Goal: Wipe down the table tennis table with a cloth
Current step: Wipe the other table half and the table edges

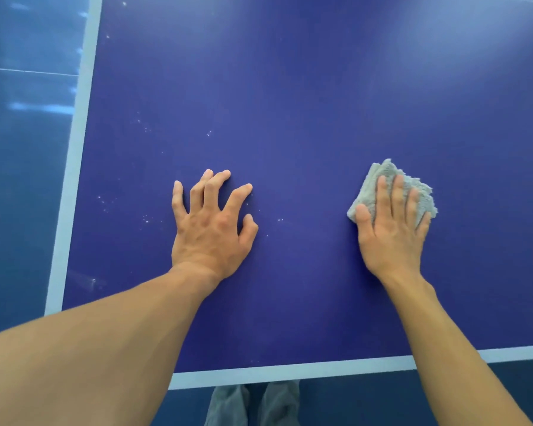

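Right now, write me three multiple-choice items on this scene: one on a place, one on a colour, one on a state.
1. The cloth lies:
A) under the right hand
B) on the floor
C) over a chair

2. The table top is:
A) green
B) dark blue
C) red

3. The left hand:
A) grips a bottle
B) rests on the table, fingers spread, holding nothing
C) is out of view

Answers:
1 A, since the right hand's fingers lie flat on the grey cloth.
2 B, since the surface is dark blue with pale edge lines.
3 B, since its fingertips touch bare table.
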`<state>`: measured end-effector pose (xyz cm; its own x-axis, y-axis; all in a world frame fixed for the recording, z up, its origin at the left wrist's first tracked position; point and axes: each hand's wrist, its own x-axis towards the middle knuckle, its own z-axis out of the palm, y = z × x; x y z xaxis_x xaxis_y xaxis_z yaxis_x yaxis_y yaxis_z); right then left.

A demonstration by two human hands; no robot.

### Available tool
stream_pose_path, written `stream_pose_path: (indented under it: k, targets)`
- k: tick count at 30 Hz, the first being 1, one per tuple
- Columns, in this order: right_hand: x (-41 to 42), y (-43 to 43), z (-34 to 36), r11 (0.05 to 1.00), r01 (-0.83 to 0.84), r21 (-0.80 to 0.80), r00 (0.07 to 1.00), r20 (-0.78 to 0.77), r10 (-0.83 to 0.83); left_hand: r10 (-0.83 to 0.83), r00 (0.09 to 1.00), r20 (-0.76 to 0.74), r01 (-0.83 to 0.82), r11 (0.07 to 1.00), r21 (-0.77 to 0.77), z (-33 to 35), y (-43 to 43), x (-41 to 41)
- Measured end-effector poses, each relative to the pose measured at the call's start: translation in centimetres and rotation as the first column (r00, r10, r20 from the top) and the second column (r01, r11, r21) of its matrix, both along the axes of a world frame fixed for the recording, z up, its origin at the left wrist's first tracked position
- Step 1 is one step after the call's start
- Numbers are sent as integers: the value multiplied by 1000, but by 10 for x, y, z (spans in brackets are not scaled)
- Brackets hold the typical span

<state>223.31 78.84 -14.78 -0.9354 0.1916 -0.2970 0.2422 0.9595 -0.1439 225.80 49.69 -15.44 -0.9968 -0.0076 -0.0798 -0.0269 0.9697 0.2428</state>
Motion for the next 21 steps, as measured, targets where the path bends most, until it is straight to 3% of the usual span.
stream_pose_path:
  k: [5,8,12,17,19,21]
  targets:
    - [-113,1,-5,964,263,35,963,-78,-260,-2,1000,-9,2,1000,-12,3,0,0]
    - [-206,-14,-3,961,277,-8,960,-44,-277,-13,999,-39,12,1000,-28,2,0,-1]
    - [-231,-70,-5,996,-66,-55,997,-38,63,-20,999,-46,17,998,-61,3,1,-2]
    - [-122,-80,-3,836,-548,-27,833,-106,543,-24,997,-78,19,998,-66,1,0,-2]
    - [-111,-48,-5,795,-606,-21,794,-88,602,-23,997,-78,18,998,-66,1,0,-2]
    - [-141,-15,-6,866,-501,-9,864,-66,499,-21,997,-80,16,998,-68,0,1,-3]
